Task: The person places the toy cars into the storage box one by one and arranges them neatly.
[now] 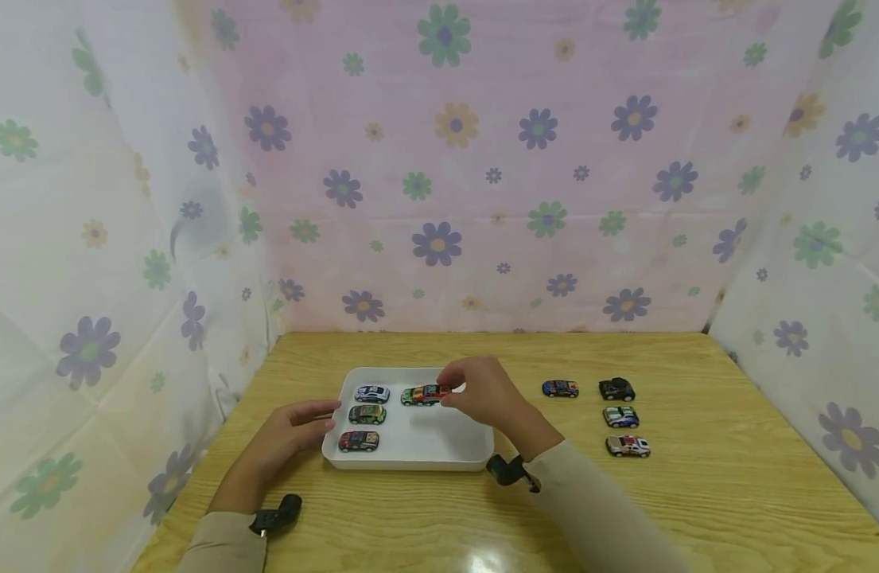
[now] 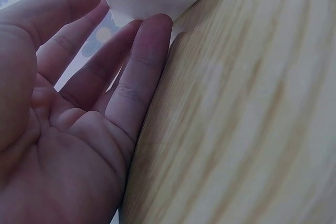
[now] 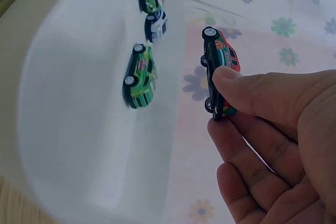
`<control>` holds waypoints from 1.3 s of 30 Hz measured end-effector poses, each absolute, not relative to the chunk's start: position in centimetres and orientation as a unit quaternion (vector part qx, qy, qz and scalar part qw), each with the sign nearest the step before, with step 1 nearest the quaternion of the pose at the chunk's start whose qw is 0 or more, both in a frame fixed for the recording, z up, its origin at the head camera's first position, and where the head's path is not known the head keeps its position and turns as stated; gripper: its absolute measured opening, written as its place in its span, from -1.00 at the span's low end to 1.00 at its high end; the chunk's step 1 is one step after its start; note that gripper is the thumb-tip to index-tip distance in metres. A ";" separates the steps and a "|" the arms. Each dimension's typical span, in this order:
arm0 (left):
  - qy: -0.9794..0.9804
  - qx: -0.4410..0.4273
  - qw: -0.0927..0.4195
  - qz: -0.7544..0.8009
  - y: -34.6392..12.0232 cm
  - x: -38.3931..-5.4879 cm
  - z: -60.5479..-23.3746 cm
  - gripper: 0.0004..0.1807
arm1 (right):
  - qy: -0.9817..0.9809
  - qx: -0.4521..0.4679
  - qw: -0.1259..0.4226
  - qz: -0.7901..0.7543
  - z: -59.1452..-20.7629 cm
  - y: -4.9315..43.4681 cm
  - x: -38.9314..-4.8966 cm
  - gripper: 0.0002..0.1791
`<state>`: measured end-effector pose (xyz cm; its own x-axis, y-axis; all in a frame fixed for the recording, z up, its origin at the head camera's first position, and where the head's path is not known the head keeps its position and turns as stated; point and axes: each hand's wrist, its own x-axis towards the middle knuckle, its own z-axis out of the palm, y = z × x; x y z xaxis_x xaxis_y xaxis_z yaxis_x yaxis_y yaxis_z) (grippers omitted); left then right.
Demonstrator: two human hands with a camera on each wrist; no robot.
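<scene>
My right hand (image 1: 485, 390) pinches a red and green toy car (image 3: 223, 59) between thumb and fingers, above the white tray (image 1: 410, 450). Just left of that car in the head view, a green toy car (image 3: 140, 80) sits in the tray. Along the tray's left side stand a white toy car (image 1: 372, 394), a green and yellow one (image 1: 367, 414) and a dark red one (image 1: 359, 441). My left hand (image 1: 289, 438) is at the tray's left end. In the left wrist view its fingertips touch the tray's outer wall, with the fingers only slightly bent.
Right of the tray, a blue toy car (image 1: 560, 388) stands on the wooden table (image 1: 725, 477). Farther right are a black car (image 1: 616, 389), a white, green and blue car (image 1: 620, 417) and a white and red car (image 1: 628, 446). Flowered cloth (image 1: 496, 294) surrounds the table's back and sides.
</scene>
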<state>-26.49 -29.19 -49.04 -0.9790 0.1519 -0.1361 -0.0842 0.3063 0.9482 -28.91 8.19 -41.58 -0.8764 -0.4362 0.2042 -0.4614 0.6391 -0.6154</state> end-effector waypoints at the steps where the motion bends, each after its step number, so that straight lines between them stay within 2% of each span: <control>1: 0.802 0.022 0.099 0.589 -29.2 -26.5 -49.1 -0.45 | -0.905 0.250 0.016 0.345 -41.6 7.9 -28.9 -0.77; 22: 0.812 0.037 0.090 0.576 -29.2 -26.4 -49.0 -0.47 | -0.918 0.194 -0.039 0.343 -42.8 4.1 -29.8 -0.78; 39: 0.820 0.038 0.092 0.564 -29.2 -26.5 -48.8 -0.46 | -0.936 0.178 -0.049 0.299 -43.8 3.3 -30.3 -0.78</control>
